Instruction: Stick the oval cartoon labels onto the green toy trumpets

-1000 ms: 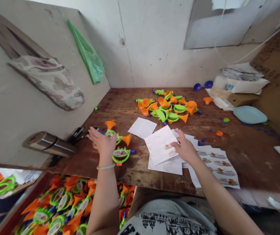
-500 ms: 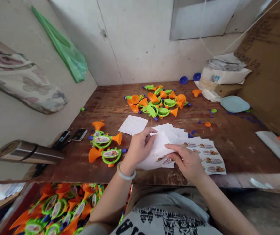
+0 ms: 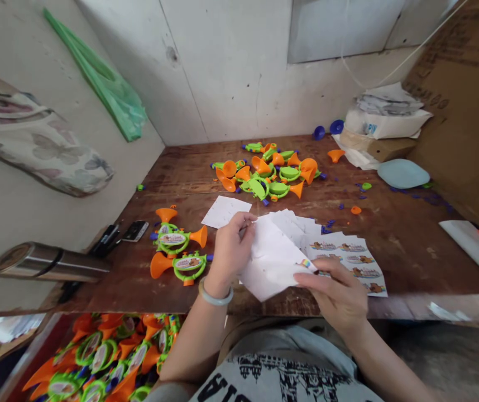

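Between my two hands is a white sticker sheet (image 3: 271,259), bent over so that its blank side shows, with a bit of rainbow print at the right corner. My left hand (image 3: 233,243), a pale bangle on its wrist, pinches the sheet's left edge. On the right corner, my right hand (image 3: 340,285) grips it between thumb and fingers. Printed sticker sheets (image 3: 360,257) with bear pictures lie fanned out to the right. To the left rest toy trumpets (image 3: 189,265) in green and orange, bearing oval stickers.
Unlabelled toy trumpets (image 3: 264,176) are heaped at the back of the table. A lone white sheet (image 3: 225,212) lies left of the stack. A steel thermos (image 3: 51,261) stands at left. Below the edge, a bin holds many stickered trumpets (image 3: 105,352). A blue plate (image 3: 402,174) sits far right.
The sheet has been spread wider, its lower part bending down toward me. My right hand has moved right and slightly down with the corner; my left hand has shifted slightly left.
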`<state>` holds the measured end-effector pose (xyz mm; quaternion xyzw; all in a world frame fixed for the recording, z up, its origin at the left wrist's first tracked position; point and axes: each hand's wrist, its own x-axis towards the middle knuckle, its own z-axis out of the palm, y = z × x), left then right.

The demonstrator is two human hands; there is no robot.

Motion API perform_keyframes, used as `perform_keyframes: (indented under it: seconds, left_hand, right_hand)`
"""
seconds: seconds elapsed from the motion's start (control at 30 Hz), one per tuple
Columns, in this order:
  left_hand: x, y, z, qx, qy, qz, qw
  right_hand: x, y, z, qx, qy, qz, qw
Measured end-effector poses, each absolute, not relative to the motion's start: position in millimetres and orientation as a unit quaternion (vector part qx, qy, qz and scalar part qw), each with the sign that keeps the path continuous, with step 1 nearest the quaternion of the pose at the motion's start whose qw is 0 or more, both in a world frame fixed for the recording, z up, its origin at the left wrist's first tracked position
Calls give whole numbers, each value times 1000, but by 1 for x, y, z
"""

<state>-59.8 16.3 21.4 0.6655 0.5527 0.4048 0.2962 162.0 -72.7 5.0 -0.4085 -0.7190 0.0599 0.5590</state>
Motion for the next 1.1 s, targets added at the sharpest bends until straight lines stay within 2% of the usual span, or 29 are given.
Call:
perform_keyframes:
  seconds: [0.07, 0.13, 0.33, 0.5, 0.7, 0.9, 1.1]
  left_hand:
    - [-64, 21, 21, 657, 561, 415, 288]
    - [-65, 24, 21, 656, 557, 417, 294]
    - [-56, 28, 18, 647, 536, 430, 331]
    - [-56, 31, 10, 658, 516, 415, 359]
    - [-57, 35, 3, 675, 508, 391, 365]
    - [-48, 66, -17, 714, 510, 361, 315]
    - [-13, 105, -45, 780, 480, 291, 276]
  right_hand:
    - [168, -75, 1, -439, -669, 65, 595]
    - [171, -71, -4, -473, -647, 69, 593]
    - [168, -55, -18, -451, -719, 222, 480]
    - [165, -59, -10, -438, -752, 134, 474]
    - [158, -60, -9, -451, -735, 117, 493]
    - [160, -68, -14, -384, -761, 1, 523]
    - [178, -89, -4, -437, -721, 63, 533]
